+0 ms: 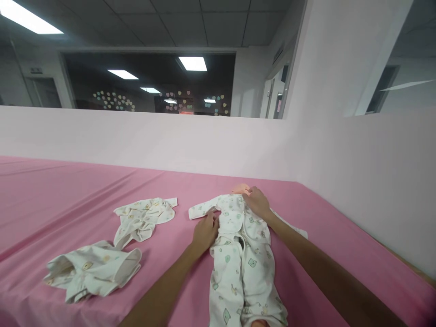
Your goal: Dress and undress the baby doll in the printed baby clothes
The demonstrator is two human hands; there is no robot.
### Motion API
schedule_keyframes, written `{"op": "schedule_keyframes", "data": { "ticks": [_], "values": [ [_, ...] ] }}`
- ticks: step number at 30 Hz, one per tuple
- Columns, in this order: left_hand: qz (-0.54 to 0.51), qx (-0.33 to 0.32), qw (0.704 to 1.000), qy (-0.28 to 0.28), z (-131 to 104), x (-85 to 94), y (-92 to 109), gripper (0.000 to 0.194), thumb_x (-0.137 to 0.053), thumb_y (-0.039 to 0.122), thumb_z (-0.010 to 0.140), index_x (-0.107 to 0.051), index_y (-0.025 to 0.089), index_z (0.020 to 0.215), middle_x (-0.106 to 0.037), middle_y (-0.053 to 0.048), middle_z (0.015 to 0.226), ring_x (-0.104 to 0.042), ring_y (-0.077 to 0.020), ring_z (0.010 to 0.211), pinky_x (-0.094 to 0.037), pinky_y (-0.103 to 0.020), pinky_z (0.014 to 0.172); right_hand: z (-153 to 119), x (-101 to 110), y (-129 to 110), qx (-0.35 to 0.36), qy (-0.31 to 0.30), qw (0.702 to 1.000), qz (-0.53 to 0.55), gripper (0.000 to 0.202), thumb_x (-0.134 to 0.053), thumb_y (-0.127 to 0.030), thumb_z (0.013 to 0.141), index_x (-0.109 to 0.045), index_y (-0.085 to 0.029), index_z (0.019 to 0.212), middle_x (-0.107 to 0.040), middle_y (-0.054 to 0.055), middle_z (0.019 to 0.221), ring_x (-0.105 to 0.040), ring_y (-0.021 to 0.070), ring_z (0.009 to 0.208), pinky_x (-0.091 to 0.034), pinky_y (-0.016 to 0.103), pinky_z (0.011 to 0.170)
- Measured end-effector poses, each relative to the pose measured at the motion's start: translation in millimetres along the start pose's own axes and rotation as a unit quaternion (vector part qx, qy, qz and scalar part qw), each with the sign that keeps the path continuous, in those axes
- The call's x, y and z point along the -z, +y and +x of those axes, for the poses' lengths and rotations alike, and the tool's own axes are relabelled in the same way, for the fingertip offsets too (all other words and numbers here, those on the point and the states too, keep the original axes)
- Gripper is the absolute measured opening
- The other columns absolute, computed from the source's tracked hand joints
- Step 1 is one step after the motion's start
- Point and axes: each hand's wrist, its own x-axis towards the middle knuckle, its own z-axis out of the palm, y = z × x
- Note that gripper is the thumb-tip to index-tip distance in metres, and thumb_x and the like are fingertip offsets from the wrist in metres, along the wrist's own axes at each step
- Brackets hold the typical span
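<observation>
Your left fingers (214, 219) and right fingers (250, 195) curl, grip unclear, by a likely soft, light jacket (231, 213); pinch its edges beside them

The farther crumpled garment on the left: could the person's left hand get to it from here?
Probably yes: only pink sheet shows between the left hand and the farther crumpled garment. It would have to leave the side of the patterned outfit, whose outstretched sleeve lies beyond that path.

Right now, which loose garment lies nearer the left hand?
The rear garment; the front garment lies farther left of that hand and lower in view.
</observation>
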Motion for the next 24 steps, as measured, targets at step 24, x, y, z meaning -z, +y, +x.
{"op": "schedule_keyframes", "data": {
  "ticks": [24],
  "values": [
    [0.094,-0.061,0.992,-0.062,3,-2.4,-5,0.024,-0.033,0.021,0.093,-0.052,0.018,0.108,-0.068,-0.012,0.106,-0.064,-0.0287,0.096,-0.041,-0.034,0.072,30,5,-12,0.024,-0.125,0.958,-0.256,0.033,-0.055,-0.041,0.093,-0.060,-0.014,0.111,-0.063,0.008,0.109,-0.061,0.0189,0.095,-0.050,0.038,0.084]
  ]
}}
